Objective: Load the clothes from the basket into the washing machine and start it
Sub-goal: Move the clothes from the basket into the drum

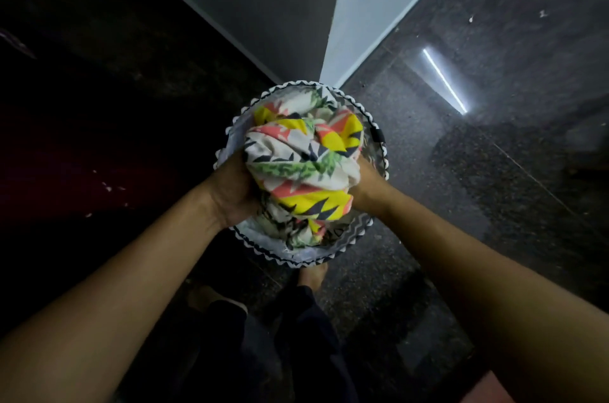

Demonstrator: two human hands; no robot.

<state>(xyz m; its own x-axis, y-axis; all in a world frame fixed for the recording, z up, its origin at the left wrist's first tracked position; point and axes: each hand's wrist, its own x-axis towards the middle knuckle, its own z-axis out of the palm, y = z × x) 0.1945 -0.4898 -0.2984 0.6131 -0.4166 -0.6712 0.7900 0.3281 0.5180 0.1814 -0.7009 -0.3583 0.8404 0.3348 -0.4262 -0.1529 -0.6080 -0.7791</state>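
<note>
A round laundry basket point(333, 256) with a black-and-white zigzag rim stands on the floor below me. A bundled cloth point(304, 160) printed in yellow, coral, green and navy on white bulges out of it. My left hand point(232, 190) grips the bundle from the left side. My right hand point(365, 185) holds it from the right, with its fingers hidden behind the fabric. The washing machine is not in view.
Dark speckled stone floor point(461, 204) spreads to the right, with a light strip reflected in it. A grey and white wall corner point(333, 40) rises just behind the basket. My bare feet point(311, 274) and dark trouser legs sit below the basket. The left side is very dark.
</note>
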